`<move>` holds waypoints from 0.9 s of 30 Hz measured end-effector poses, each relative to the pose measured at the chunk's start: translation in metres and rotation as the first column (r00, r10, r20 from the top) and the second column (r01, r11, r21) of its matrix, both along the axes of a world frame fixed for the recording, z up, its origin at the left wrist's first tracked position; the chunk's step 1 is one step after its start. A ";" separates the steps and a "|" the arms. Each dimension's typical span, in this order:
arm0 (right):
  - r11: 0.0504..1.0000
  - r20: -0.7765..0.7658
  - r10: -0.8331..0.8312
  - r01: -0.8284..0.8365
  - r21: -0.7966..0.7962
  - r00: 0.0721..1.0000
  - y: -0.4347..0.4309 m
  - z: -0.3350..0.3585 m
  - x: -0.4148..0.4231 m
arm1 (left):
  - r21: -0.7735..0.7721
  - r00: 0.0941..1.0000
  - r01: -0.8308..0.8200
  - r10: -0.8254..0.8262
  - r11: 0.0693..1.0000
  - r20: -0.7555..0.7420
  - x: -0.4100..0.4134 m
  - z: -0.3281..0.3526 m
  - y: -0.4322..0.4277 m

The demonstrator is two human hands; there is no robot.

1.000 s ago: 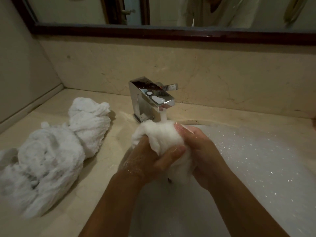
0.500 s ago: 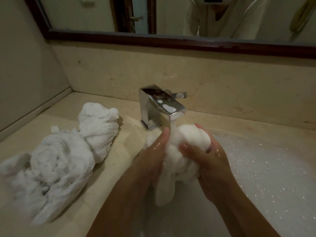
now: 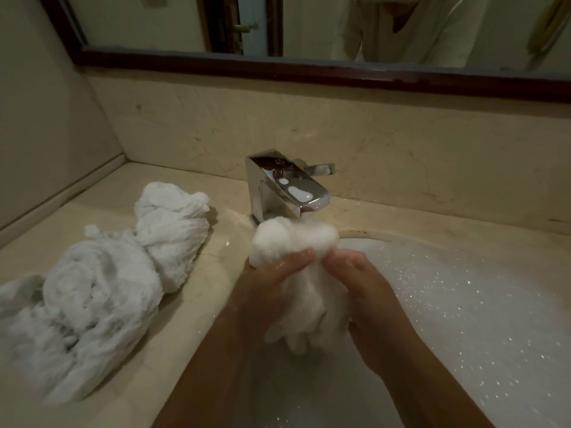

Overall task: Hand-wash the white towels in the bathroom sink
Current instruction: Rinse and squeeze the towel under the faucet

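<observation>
2 hands in view: left hand (image 3: 272, 285) & right hand (image 3: 364, 288), close together over the sink (image 3: 386, 236), fingertips nearly meeting. Both have fingers curled round the same wet towel (image 3: 296, 239).

1 towel in the grip: white, bunched, soapy. Its top bulges above the fingers, right under the spout of the faucet (image 3: 287, 193). Its tail hangs down btwn the wrists into the basin.

1 heap of towels (image 3: 102, 282), also white, twisted & crumpled. It lies on the counter (image 3: 200, 291) to the left, well apart from the hands. Can't tell how many pcs are in it.

1 faucet: chrome, square-edged, w/ 1 lever (image 3: 321, 169) sticking out at back right & 2 white foam blobs on top of the spout.

1 sink, its right part covered w/ glittering suds (image 3: 479, 304).

Surface: beige stone counter, wet-looking near the faucet base. A backsplash (image 3: 401, 143) of similar stone runs behind it.

Room: dim bathroom, plain wall (image 3: 46, 118) at left. 1 mirror (image 3: 309, 23) w/ dark wood frame sits above the backsplash & reflects a door (image 3: 244, 26) & a person's pale top (image 3: 417, 26).
</observation>
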State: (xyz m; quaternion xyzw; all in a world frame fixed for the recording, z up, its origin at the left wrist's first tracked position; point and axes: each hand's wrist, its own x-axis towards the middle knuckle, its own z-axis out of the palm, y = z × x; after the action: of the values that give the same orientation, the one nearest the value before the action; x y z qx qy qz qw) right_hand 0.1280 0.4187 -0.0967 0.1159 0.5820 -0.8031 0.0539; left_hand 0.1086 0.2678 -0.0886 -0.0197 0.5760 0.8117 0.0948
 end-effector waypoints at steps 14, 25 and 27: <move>0.972 -0.054 -0.010 -0.003 -0.236 0.999 -0.011 0.001 0.008 | -0.156 0.972 0.030 -0.066 0.987 -0.226 0.007 0.002 -0.008; 0.993 -0.220 -0.102 0.113 0.037 0.970 -0.015 0.000 0.011 | -0.570 0.945 -0.315 0.196 0.759 -0.261 0.006 0.013 0.010; 0.987 -0.228 -0.134 0.150 0.055 0.964 -0.017 0.000 0.010 | -0.602 0.930 -0.348 0.186 0.719 -0.316 0.008 0.012 0.014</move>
State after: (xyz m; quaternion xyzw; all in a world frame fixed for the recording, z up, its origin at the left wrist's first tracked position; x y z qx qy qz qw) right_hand 0.1377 0.4014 -0.0971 0.0679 0.6029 -0.7915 -0.0737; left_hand 0.1164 0.2814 -0.0763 -0.0394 0.8185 0.5634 -0.1051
